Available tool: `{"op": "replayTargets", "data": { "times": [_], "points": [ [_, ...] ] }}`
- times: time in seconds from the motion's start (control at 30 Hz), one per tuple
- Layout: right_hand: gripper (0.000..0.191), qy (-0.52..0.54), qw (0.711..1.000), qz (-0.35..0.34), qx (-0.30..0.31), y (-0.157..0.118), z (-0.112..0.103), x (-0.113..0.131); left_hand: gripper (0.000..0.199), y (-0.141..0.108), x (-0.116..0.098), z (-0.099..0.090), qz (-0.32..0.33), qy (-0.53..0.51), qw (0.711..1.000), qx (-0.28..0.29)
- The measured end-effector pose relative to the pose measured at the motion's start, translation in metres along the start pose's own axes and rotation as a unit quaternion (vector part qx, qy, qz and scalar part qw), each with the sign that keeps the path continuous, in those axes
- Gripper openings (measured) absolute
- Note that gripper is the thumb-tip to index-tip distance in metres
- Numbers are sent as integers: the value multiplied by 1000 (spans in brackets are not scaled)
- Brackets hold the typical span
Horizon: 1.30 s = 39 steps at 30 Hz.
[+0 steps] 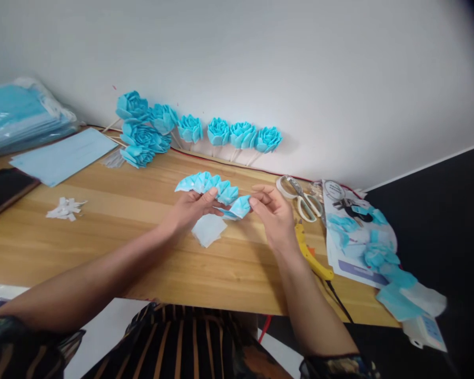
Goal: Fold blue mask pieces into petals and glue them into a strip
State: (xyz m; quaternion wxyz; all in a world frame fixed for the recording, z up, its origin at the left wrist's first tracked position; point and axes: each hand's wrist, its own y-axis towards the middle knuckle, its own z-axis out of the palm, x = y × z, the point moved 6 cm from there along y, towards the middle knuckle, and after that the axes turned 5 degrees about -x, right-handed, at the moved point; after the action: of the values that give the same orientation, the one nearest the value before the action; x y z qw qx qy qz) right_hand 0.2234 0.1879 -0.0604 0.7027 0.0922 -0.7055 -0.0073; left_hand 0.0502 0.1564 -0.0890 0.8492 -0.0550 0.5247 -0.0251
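Observation:
My left hand (197,205) is closed on a curved strip of folded blue petals (207,183), which fans out above the wooden table. The thumb presses on the strip from the front. At the strip's right end, my right hand (272,210) pinches a blue petal (242,206) between thumb and fingers. Under the hands, a small pile of pale blue square pieces (209,230) lies on the table. Whether the pinched petal is joined to the strip, I cannot tell.
Several blue fabric roses (219,131) on sticks lean along the wall. Scissors (306,202), white tape (285,187) and a yellow glue gun (312,255) lie at right, beside a sheet with blue scraps (359,237). White strips (66,208), blue sheets (65,155) and a dark phone-like object (6,189) lie at left.

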Motion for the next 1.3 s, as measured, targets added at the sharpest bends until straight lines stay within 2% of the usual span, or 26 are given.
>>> {"op": "replayTargets", "data": {
  "times": [0.23, 0.67, 0.93, 1.3],
  "points": [
    [29, 7, 999, -7, -39, -9, -2, -19, 48, 0, 6, 0, -6, -3, 1000, 2],
    [29, 22, 997, 2, -77, -11, 0, -25, 37, -1, 8, 2, 9, -39, 999, 20],
    [30, -12, 996, -12, -87, -14, 4, -24, 32, -5, 0, 5, -2, 84, 996, 15],
    [32, -19, 996, -6, -85, -17, 8, -29, 21, -2, 1, 2, 23, 98, 995, -10]
  ]
}}
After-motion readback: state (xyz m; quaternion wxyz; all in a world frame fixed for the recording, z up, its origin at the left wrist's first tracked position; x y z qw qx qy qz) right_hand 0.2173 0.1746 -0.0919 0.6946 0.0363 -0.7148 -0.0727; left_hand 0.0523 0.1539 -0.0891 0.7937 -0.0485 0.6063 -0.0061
